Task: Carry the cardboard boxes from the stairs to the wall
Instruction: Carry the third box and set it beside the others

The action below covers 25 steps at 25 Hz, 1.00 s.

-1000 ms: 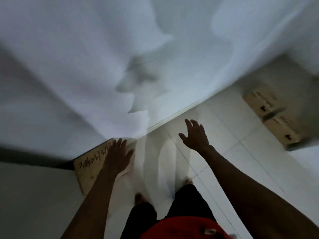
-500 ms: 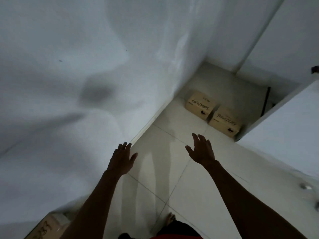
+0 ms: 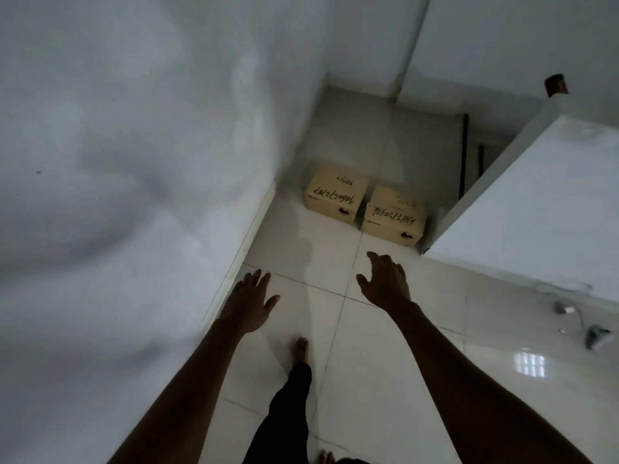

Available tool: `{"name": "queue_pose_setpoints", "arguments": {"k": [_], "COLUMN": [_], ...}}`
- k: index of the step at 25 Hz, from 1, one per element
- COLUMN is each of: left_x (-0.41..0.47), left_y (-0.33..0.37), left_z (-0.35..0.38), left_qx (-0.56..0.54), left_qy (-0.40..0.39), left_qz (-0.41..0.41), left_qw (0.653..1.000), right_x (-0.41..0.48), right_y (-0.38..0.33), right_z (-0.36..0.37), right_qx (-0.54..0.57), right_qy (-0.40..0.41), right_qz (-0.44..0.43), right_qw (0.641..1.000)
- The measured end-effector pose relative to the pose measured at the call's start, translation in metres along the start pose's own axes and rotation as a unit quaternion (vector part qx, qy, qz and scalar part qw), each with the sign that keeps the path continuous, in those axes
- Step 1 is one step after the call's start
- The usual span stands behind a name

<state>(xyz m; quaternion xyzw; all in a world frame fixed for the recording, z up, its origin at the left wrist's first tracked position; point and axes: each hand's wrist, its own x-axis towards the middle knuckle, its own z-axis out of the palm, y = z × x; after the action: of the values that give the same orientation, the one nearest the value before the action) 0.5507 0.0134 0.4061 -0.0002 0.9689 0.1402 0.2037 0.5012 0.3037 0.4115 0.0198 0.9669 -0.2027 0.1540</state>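
Note:
Two small cardboard boxes with black handwriting stand side by side on the white tiled floor ahead, the left box close to the white wall, the right box beside a white parapet. Both my hands are held out in front of me with nothing in them. My left hand has its fingers spread, near the wall's skirting. My right hand is open too, just short of the right box and apart from it.
The white parapet walls the right side of the passage. Behind the boxes a dark gap drops to the stairs. A cable and small plug lie on the floor at right. My bare foot steps forward.
I have turned away from a box by the wall and walked forward. The two boxes ahead have come nearer and more central. Both hands stay empty and outstretched.

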Motion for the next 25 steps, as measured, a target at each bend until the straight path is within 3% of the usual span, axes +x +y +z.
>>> {"name": "queue_pose_setpoints", "arguments": {"k": [10, 15, 21, 25], "left_x": [0.296, 0.476, 0.699, 0.817], "left_y": [0.034, 0.045, 0.032, 0.002], "left_z": [-0.041, 0.026, 0.133, 0.189], "left_qx": [0.0, -0.03, -0.017, -0.01], "left_qy": [-0.055, -0.102, -0.105, -0.117], "left_qz": [0.028, -0.005, 0.017, 0.025], "left_qw": [0.998, 0.994, 0.994, 0.993], "right_x": [0.225, 0.373, 0.561, 0.667], "right_y": [0.048, 0.105, 0.168, 0.195], "right_z": [0.006, 0.069, 0.179, 0.242], "right_qx": [0.082, 0.115, 0.077, 0.115], "right_qy": [-0.005, -0.055, -0.072, -0.061], "right_qz": [0.121, 0.175, 0.144, 0.176], "right_qw": [0.989, 0.976, 0.984, 0.976]}}
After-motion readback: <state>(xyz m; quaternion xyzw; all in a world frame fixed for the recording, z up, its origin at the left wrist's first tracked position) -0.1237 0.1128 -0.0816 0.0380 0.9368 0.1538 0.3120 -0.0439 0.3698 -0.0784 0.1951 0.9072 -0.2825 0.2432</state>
